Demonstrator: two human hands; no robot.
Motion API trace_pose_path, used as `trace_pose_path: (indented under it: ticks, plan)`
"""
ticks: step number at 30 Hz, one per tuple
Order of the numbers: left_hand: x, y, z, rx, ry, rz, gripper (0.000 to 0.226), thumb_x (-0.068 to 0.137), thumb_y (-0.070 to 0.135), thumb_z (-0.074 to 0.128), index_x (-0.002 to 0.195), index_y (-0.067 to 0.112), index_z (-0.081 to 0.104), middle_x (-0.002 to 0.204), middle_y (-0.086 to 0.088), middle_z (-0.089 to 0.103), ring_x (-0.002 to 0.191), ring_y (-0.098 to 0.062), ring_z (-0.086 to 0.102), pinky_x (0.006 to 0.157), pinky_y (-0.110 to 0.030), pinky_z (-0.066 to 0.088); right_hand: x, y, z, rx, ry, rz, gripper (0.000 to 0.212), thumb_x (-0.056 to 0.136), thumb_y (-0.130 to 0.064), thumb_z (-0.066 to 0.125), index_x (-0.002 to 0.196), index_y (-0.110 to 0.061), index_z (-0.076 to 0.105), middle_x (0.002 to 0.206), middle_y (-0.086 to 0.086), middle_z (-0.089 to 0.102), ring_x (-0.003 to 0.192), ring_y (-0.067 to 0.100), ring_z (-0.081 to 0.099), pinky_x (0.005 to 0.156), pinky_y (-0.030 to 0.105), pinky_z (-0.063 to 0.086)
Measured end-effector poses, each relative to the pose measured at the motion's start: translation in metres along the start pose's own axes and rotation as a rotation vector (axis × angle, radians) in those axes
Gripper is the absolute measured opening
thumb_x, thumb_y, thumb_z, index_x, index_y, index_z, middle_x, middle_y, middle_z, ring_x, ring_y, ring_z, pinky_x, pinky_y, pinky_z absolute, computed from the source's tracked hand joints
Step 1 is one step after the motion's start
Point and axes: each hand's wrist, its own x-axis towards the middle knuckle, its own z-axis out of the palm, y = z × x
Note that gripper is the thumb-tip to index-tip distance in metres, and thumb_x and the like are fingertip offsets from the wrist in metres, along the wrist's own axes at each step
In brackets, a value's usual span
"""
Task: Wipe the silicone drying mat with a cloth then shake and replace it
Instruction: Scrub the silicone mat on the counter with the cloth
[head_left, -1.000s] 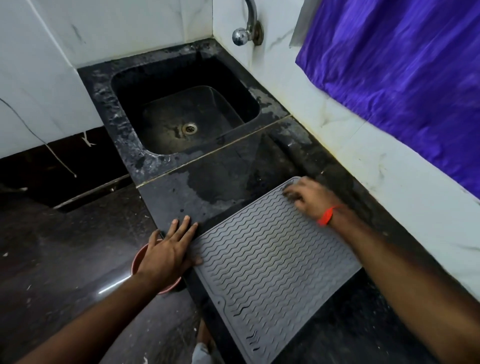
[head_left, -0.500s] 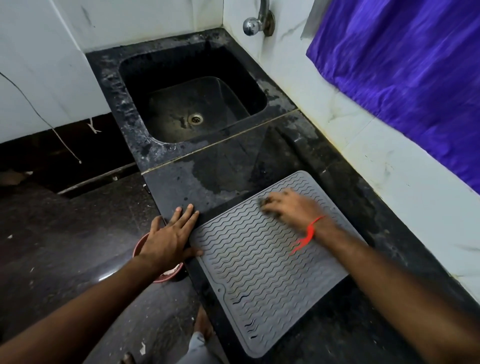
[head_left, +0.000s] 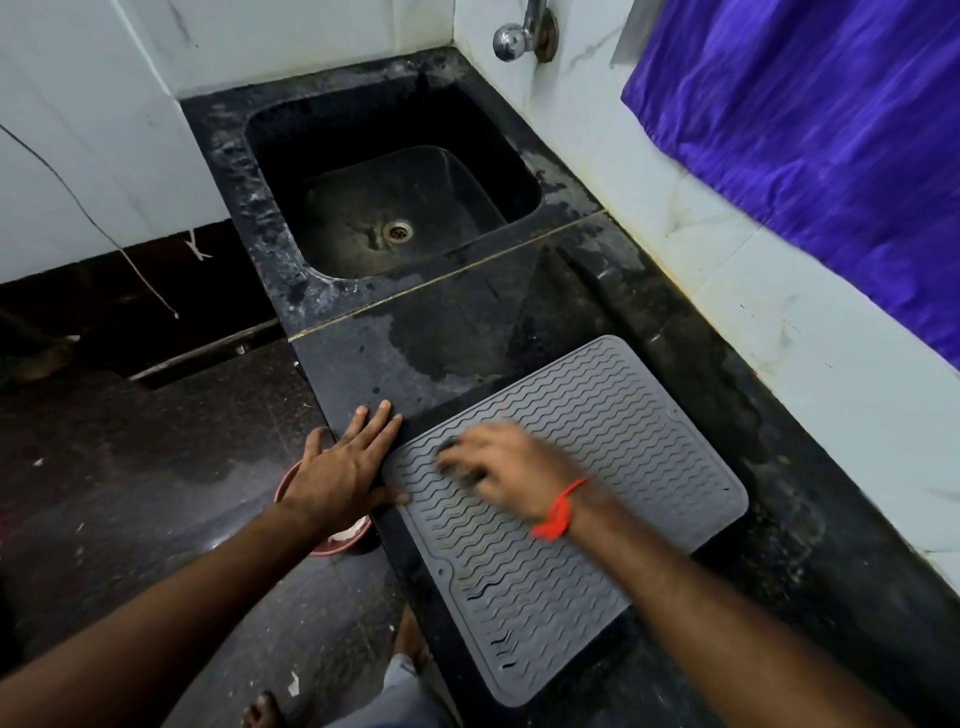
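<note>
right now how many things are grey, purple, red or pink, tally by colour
grey: 1, the drying mat
purple: 1, the curtain
red: 1, the wrist thread on the right hand
pink: 1, the bowl below the left hand
total: 4

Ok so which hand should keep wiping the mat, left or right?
Right. The right hand is already on the grey mat, with something dark, likely the cloth, under its blurred fingers. The left hand lies flat at the mat's left edge, steadying it.
</note>
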Motion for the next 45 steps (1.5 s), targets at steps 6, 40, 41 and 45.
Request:
trace_pose_path:
  ticks: [6, 40, 41, 45]
  plan:
    - [-0.001, 0.002, -0.003, 0.062, 0.009, -0.003, 0.099, 0.086, 0.065, 0.051, 0.156, 0.029, -0.010, 0.158, 0.007, -0.023, 0.152, -0.018, -0.002, 0.111, -0.053, 0.020, 0.000, -0.033, 0.037, -0.219, -0.036, -0.170, 0.038, 0.089, -0.023, 0.049, 0.125, -0.031, 0.056, 0.136, -0.003, 0.044, 0.109, 0.027, 0.046, 0.075, 0.042, 0.053]
    - [-0.003, 0.007, -0.009, -0.002, -0.035, -0.017, 0.105, 0.079, 0.078, 0.044, 0.158, 0.027, -0.004, 0.164, 0.005, -0.015, 0.152, -0.020, -0.006, 0.110, -0.064, 0.016, -0.078, 0.172, -0.044, -0.317, -0.029, 0.206, 0.040, 0.087, -0.026, 0.057, 0.121, -0.045, 0.062, 0.135, -0.015, 0.055, 0.095, 0.014, 0.040, 0.071, 0.030, 0.045]
    - [-0.003, 0.006, -0.009, -0.004, -0.034, -0.017, 0.105, 0.079, 0.078, 0.044, 0.158, 0.027, -0.004, 0.164, 0.005, -0.015, 0.152, -0.020, -0.006, 0.110, -0.064, 0.016, -0.084, 0.186, -0.049, -0.314, -0.032, 0.294, 0.039, 0.089, -0.025, 0.060, 0.122, -0.045, 0.062, 0.137, -0.015, 0.054, 0.094, 0.015, 0.039, 0.074, 0.036, 0.049]
    - [-0.003, 0.006, -0.009, -0.011, -0.035, -0.009, 0.104, 0.080, 0.078, 0.043, 0.157, 0.027, -0.004, 0.164, 0.005, -0.015, 0.152, -0.020, -0.006, 0.110, -0.064, 0.017, -0.093, 0.186, -0.048, -0.264, 0.041, 0.537, 0.035, 0.092, -0.026, 0.060, 0.124, -0.038, 0.063, 0.137, -0.008, 0.055, 0.104, 0.027, 0.049, 0.087, 0.046, 0.048]
